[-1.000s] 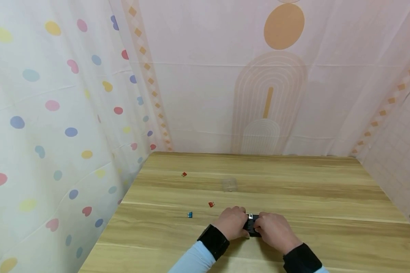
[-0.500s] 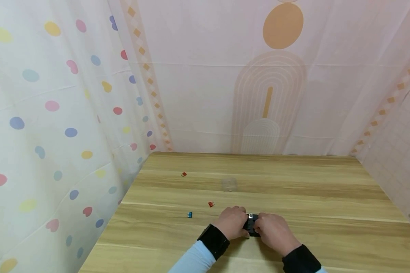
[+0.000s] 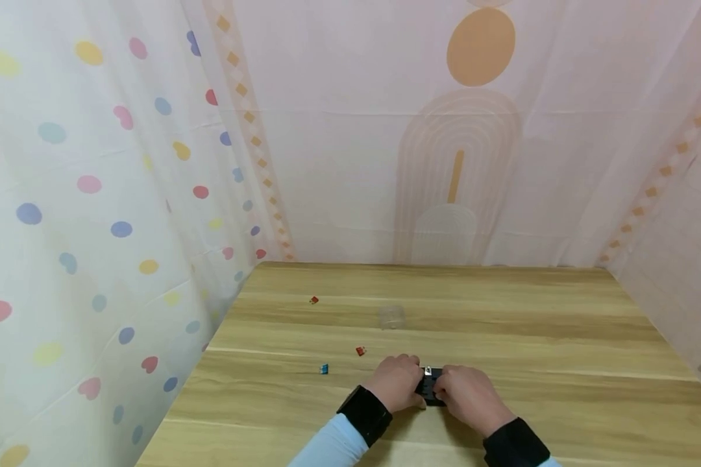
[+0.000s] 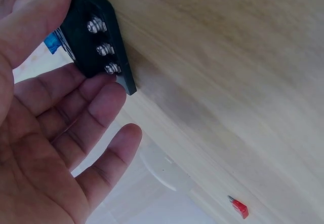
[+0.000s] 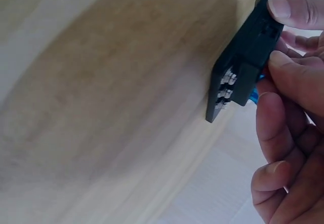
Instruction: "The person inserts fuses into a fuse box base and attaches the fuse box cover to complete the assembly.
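Note:
My left hand (image 3: 393, 384) grips a black fuse block (image 3: 429, 388), thumb on its face and fingers around the far side. Metal screw terminals line the block's edge in the left wrist view. A blue blade fuse (image 4: 52, 42) sticks out of the block. Close against the block, my right hand (image 3: 473, 397) has its thumb and index finger pinched together, with a sliver of red between them that looks like a red blade fuse (image 5: 266, 70), mostly hidden by the fingertips. The block stands on the wooden table (image 3: 537, 337).
Left of the hands, a red blade fuse (image 3: 360, 351) and a blue blade fuse (image 3: 324, 369) lie on the table. Another red blade fuse (image 3: 314, 300) is farther back. A clear plastic cover (image 3: 392, 317) lies beyond the hands. Printed curtains (image 3: 339, 162) surround the table.

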The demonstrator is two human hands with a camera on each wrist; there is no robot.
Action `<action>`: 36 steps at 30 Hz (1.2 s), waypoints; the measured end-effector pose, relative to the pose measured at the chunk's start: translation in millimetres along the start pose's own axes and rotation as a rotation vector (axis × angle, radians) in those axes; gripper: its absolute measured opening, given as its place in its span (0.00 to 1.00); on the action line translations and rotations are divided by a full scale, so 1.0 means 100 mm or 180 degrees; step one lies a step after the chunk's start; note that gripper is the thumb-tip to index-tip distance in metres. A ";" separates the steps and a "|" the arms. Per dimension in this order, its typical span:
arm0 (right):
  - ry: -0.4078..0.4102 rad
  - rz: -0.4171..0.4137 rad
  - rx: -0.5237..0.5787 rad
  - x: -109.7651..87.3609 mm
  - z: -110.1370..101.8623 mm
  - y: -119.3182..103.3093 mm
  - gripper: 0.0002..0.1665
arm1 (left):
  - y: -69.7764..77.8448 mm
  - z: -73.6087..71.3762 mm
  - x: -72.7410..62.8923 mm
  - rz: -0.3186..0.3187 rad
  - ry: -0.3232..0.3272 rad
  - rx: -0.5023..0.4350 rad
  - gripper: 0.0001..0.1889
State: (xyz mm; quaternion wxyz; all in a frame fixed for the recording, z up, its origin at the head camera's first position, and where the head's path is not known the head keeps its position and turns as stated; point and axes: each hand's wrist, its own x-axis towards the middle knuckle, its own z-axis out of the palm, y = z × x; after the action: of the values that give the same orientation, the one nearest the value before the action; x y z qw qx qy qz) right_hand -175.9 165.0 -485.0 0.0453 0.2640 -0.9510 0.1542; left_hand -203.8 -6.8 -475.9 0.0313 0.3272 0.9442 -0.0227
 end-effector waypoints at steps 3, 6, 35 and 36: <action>-0.0017 0.0009 0.0058 -0.01 0.00 0.01 0.08 | 0.01 0.00 0.00 0.0001 -0.0032 -0.0045 0.22; 0.0021 -0.0019 0.0065 -0.03 0.00 0.02 0.07 | 0.01 0.01 0.00 0.0034 -0.0027 -0.0019 0.22; 0.0093 0.0299 -0.0012 -0.03 -0.02 -0.07 0.06 | -0.03 0.04 -0.01 0.0107 0.0083 0.0117 0.23; 0.0091 0.0334 0.0019 -0.03 -0.02 -0.07 0.07 | -0.03 0.04 -0.02 0.0107 0.0071 0.0116 0.23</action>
State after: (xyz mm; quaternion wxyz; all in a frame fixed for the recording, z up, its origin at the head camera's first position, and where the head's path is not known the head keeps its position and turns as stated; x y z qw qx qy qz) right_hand -169.8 161.5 -481.8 0.0499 0.2117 -0.9624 0.1630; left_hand -204.5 -10.8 -479.6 0.0152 0.3438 0.9382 -0.0357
